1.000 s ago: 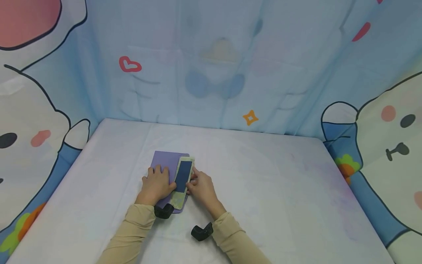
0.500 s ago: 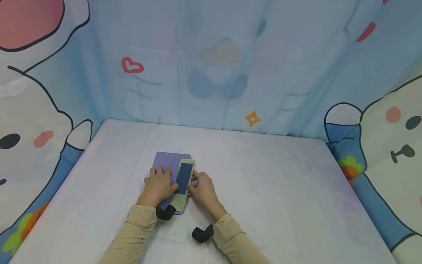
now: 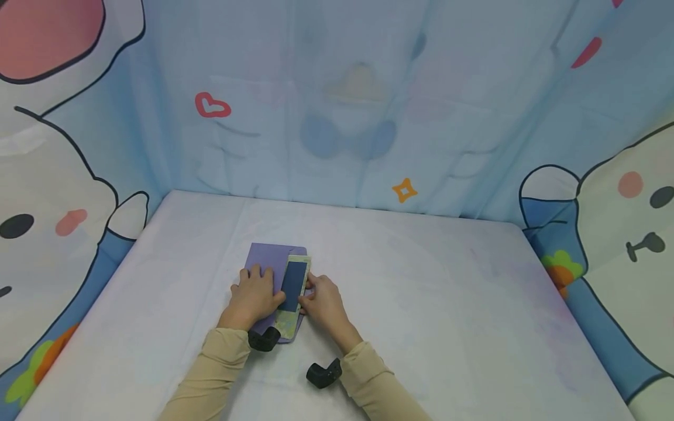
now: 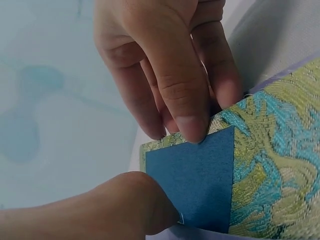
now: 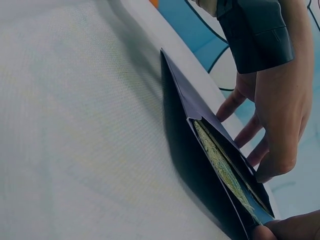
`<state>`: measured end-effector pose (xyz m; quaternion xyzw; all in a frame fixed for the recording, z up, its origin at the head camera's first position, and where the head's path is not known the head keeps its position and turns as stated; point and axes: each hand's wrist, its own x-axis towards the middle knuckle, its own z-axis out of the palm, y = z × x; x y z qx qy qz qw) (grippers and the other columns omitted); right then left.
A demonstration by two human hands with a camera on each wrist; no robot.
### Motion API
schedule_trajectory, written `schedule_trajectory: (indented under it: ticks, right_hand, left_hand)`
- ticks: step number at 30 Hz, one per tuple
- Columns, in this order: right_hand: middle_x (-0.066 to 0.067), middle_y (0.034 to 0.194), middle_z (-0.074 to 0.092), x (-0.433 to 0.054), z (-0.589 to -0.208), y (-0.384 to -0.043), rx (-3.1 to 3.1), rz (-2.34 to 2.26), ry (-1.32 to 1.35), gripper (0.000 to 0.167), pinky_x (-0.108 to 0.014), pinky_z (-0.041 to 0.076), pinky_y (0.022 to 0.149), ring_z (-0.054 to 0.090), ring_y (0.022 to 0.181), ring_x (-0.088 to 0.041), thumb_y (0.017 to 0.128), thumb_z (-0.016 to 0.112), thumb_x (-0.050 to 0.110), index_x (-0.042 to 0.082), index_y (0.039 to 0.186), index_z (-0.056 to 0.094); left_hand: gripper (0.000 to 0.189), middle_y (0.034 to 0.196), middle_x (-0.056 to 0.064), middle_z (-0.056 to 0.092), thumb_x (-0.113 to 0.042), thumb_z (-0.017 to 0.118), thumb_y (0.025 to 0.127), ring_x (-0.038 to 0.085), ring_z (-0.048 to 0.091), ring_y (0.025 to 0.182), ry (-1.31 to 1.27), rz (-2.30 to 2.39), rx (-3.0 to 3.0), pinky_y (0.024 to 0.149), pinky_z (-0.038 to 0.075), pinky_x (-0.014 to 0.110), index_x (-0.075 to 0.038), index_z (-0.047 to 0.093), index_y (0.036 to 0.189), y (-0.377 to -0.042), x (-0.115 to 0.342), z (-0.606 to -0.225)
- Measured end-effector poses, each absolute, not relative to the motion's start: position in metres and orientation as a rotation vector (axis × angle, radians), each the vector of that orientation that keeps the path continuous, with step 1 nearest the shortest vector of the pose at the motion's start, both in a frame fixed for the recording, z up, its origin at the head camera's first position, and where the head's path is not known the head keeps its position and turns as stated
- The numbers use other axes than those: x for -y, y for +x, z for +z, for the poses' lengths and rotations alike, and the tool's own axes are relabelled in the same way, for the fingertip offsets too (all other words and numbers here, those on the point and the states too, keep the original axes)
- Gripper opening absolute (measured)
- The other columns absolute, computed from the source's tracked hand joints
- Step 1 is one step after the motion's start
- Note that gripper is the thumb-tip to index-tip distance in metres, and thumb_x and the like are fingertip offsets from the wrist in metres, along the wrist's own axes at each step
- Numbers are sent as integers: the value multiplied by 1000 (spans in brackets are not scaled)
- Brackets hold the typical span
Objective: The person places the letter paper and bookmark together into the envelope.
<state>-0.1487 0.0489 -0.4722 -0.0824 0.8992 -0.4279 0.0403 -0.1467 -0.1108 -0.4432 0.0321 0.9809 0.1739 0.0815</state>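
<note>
A flat purple envelope [image 3: 265, 257] lies on the table, its long side opening facing right. Partly inside it is a thin brocade-covered booklet [image 3: 293, 286], green and gold with a dark blue panel. My left hand [image 3: 254, 298] rests on the envelope with fingers spread, its thumb over the booklet's left part. At the booklet's right edge, my right hand [image 3: 323, 301] pinches it, thumb on top and fingers beneath. The right wrist view shows the envelope's mouth [image 5: 192, 120] gaping around the brocade [image 5: 220, 157]. The booklet's left part is hidden inside the envelope.
A white cloth covers the table [image 3: 447, 304]. Behind it hangs a blue cartoon-printed curtain [image 3: 253, 152]. Black wrist mounts [image 3: 323, 373] sit at both cuffs, close to the table.
The booklet has slid slightly left, deeper into the envelope, so less of it sticks out past the right edge. Both hands keep nearly the same places; the head view has shifted a little.
</note>
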Motion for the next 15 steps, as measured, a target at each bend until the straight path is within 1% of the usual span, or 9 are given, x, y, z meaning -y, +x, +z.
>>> schedule_trajectory:
  ticks: [8, 15]
  right_hand:
    - [-16, 101, 55, -48, -472, -152, -2682, -1397, -251, 63, -14, 50, 54, 68, 67, -16, 80, 69, -1, -7, 137, 44]
    - [-18, 104, 60, -44, -471, -152, -2539, -1513, -233, 62, -19, 53, 56, 70, 75, -22, 81, 65, -4, -9, 138, 41]
  left_hand:
    - [63, 136, 28, 40, -34, 58, 85, 49, 34, 125, 105, 510, -2939, 90, 36, 69, 2, 45, 136, -147, 111, -444]
    - [61, 135, 29, 41, -33, 58, 86, 50, 35, 124, 128, 506, -2956, 89, 36, 70, 2, 46, 135, -146, 110, -445]
